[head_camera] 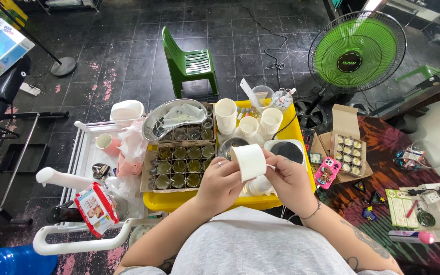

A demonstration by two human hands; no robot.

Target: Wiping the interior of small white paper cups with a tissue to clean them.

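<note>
Over a crowded yellow tray [301, 163], a person holds a white paper cup [249, 161] on its side. The left hand [223, 179] wraps around the cup's body, fingers closed on it; the right hand [287, 179] pinches something thin and white at the cup's lower right edge, too small to identify. A ring shows on a left finger.

Work looks to be midway. Just beyond the cup, stacks of paper cups [226, 116] stand unused, while left of the grip a cardboard box of small glass jars [182, 165] sits filled with a dark liquid, row upon row. A steel bowl [176, 118] rests across the box's far corner. Directly below the held cup, another white cup can just be made out, mostly hidden by the hands.

Room is tight. A round black hotplate [287, 152] lies close beyond the right hand, and a phone [327, 172] in a pink case sits just off the tray's right edge beside an open carton of small tins [350, 153]. Left of the tray, a white cart [85, 153] holds a pink cup [109, 144] and a pack of wipes [96, 209]. Only the space above the lap, between hands and body, stays free; a fan [357, 51] and a green chair [189, 63] stand well beyond.
</note>
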